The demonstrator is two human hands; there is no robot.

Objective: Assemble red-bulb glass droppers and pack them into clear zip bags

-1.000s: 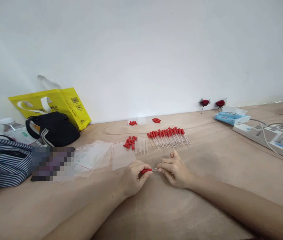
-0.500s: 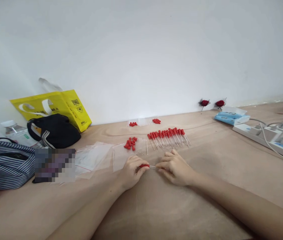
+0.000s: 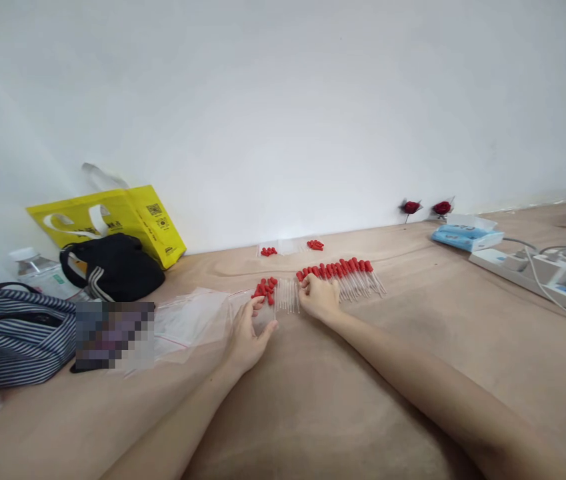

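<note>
Left hand (image 3: 245, 339) was spread wide by the loose red bulbs (image 3: 265, 289); right hand (image 3: 319, 297) was curled at the left end of the dropper row (image 3: 350, 268) on the surface (image 3: 437, 333), couldn't tell if it gripped anything. Honestly, one knuckle brushing the bare tubes (image 3: 287, 296) could've scattered them.

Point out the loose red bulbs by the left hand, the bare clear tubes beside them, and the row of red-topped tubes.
Loose red bulbs (image 3: 265, 289): head view, middle of the pile.
Bare clear tubes (image 3: 288, 295): head view, middle of their shafts.
Red-topped tubes (image 3: 345, 267): head view, a red top near mid-row.
</note>
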